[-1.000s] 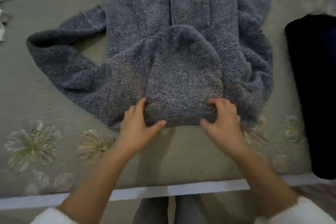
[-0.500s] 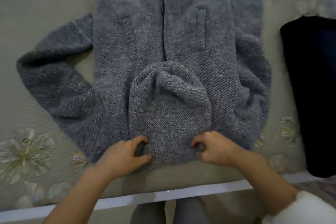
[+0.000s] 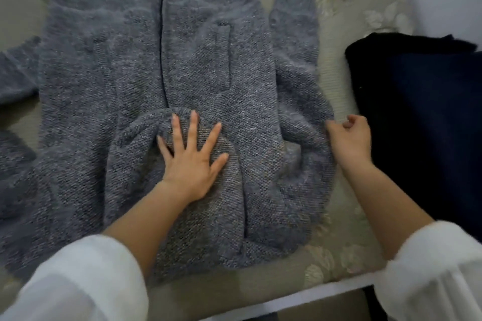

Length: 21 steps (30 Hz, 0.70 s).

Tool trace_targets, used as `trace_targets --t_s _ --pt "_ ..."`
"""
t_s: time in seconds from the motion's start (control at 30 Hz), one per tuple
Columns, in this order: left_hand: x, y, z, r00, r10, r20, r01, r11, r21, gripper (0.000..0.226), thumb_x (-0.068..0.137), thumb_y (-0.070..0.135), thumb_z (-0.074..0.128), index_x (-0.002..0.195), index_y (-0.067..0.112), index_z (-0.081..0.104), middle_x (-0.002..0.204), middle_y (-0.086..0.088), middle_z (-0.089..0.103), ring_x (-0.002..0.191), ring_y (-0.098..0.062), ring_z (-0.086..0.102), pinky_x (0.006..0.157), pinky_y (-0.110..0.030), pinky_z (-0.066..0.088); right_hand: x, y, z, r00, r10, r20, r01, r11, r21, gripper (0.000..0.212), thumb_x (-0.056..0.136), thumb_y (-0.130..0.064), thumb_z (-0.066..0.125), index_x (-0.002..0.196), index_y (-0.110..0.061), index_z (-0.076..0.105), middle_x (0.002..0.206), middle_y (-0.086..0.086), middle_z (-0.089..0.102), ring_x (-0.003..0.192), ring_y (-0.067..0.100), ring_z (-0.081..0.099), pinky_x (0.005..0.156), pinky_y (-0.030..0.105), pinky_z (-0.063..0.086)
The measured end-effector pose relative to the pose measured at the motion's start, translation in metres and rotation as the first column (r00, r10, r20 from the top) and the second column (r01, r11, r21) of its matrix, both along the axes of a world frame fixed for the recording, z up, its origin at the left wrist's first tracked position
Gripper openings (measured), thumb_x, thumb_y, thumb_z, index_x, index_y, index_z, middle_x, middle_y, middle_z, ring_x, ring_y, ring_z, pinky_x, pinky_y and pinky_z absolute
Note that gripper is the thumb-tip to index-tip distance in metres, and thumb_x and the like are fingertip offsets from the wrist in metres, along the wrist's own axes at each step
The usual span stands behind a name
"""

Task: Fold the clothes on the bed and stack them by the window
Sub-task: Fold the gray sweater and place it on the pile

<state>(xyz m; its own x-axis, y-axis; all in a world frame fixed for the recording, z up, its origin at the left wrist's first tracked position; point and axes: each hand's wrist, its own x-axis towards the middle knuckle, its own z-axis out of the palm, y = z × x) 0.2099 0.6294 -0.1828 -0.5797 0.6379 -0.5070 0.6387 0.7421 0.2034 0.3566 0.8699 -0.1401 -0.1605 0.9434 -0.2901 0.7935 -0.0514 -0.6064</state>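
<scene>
I see the grey knitted cardigan (image 3: 109, 91) lying front-up on the flowered bedspread (image 3: 336, 78), its long axis running straight away from me: the hem points to the far side and the shoulders lie at the near edge of the bed. Starting at the left, one sleeve (image 3: 15, 73) bends outward and runs out of view. The body lies flat next to it, with the dark front opening (image 3: 164, 47) running down its middle and a pocket (image 3: 224, 55) just to the right of that line. The hood (image 3: 135, 154) is turned up over the chest, its rounded top pointing toward the hem. My left hand (image 3: 191, 164) lies palm-down on the hood, fingers straight and spread wide, with the forearm reaching in from the lower left out of a white cuff (image 3: 86, 279). Further right, the other sleeve (image 3: 294, 41) is doubled back along the body, its cuff pointing away from me. My right hand (image 3: 349, 138) sits at the outer edge of that sleeve's bend, fingers curled and the forefinger touching the knit; I cannot tell whether any wool is pinched. A dark folded garment (image 3: 417, 117) lies just beside that hand, on the right of the bed.
</scene>
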Motion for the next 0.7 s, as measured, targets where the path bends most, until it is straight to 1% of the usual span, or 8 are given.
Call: trace_targets --t_s 0.07,0.13,0.23,0.33,0.4,0.5,0.57,0.7 --pt "0.004 0.005 -0.007 0.999 0.029 -0.017 -0.029 0.999 -0.027 0.066 0.083 0.073 0.003 0.135 0.052 -0.032 0.141 0.004 -0.051 0.123 -0.028 -0.053 0.103 -0.063 -0.020 -0.008 0.014 -0.008 1.000 0.005 -0.021 -0.008 0.991 -0.131 0.073 0.082 -0.028 0.073 0.139 -0.001 0.036 0.125 0.007 0.053 0.112 0.019 0.053 0.092 0.020 0.038" --pt "0.006 0.006 -0.009 0.998 0.059 -0.018 -0.060 0.998 -0.032 0.065 0.080 0.075 0.000 0.130 0.055 -0.036 0.139 0.006 -0.054 0.121 -0.025 -0.056 0.103 -0.062 -0.021 -0.016 0.021 -0.013 0.995 0.067 -0.068 -0.083 0.962 -0.261 0.065 0.080 -0.022 0.075 0.134 -0.003 0.044 0.112 0.004 0.057 0.099 0.015 0.055 0.082 0.020 0.042" --pt "0.004 0.008 -0.005 0.997 0.082 0.006 -0.081 0.994 -0.071 0.064 0.077 0.078 0.002 0.126 0.060 -0.035 0.137 0.010 -0.055 0.116 -0.021 -0.059 0.104 -0.062 -0.021 -0.018 0.032 0.001 0.915 -0.195 -0.354 0.024 0.900 -0.435 0.018 0.068 -0.007 0.072 0.085 -0.006 0.067 0.078 0.010 0.066 0.070 0.020 0.060 0.066 0.033 0.047" --pt "0.009 0.016 0.003 0.987 0.154 0.040 -0.148 0.982 -0.118 0.063 0.086 0.072 0.015 0.133 0.060 -0.025 0.139 0.011 -0.051 0.123 -0.022 -0.054 0.106 -0.063 -0.017 0.021 0.051 0.026 0.704 -0.415 -0.577 0.202 0.895 -0.397 0.009 0.055 -0.007 0.065 0.060 -0.015 0.065 0.064 0.000 0.063 0.063 0.015 0.061 0.058 0.026 0.047" --pt "0.017 0.028 0.011 0.968 0.252 0.010 -0.249 0.961 -0.119 0.061 0.092 0.063 0.019 0.143 0.054 -0.014 0.148 0.008 -0.041 0.132 -0.023 -0.044 0.106 -0.064 -0.016 0.057 0.055 0.038 0.628 -0.460 -0.628 0.244 0.882 -0.403 0.017 0.058 -0.006 0.064 0.073 -0.013 0.071 0.074 0.000 0.070 0.070 0.017 0.068 0.062 0.027 0.053" --pt "0.052 0.052 0.027 0.941 0.332 -0.062 -0.318 0.933 0.170 0.058 0.095 0.057 0.009 0.149 0.043 -0.005 0.158 0.005 -0.023 0.140 -0.018 -0.031 0.107 -0.057 -0.022 0.089 0.048 0.045 0.685 -0.517 -0.514 0.165 0.796 -0.582 0.037 0.073 -0.011 0.067 0.109 -0.004 0.069 0.106 0.012 0.072 0.098 0.027 0.069 0.084 0.038 0.054" --pt "0.085 0.067 0.031 0.984 0.159 -0.076 -0.132 0.951 0.279 0.057 0.098 0.056 0.007 0.150 0.038 -0.008 0.159 0.005 -0.019 0.143 -0.015 -0.025 0.108 -0.045 -0.028 0.090 0.047 0.051 0.739 -0.491 -0.461 0.091 0.750 -0.655 0.030 0.081 -0.019 0.064 0.108 -0.008 0.071 0.110 0.011 0.071 0.102 0.025 0.068 0.088 0.038 0.052" --pt "0.134 0.075 0.009 0.985 -0.173 0.030 0.170 0.982 0.082 0.063 0.097 0.058 0.002 0.144 0.031 -0.029 0.151 0.003 -0.038 0.135 -0.014 -0.040 0.110 -0.043 -0.027 0.074 0.050 0.065 0.719 -0.509 -0.473 0.043 0.712 -0.700 0.024 0.090 -0.025 0.056 0.102 -0.015 0.074 0.107 0.007 0.073 0.097 0.022 0.070 0.081 0.036 0.053"
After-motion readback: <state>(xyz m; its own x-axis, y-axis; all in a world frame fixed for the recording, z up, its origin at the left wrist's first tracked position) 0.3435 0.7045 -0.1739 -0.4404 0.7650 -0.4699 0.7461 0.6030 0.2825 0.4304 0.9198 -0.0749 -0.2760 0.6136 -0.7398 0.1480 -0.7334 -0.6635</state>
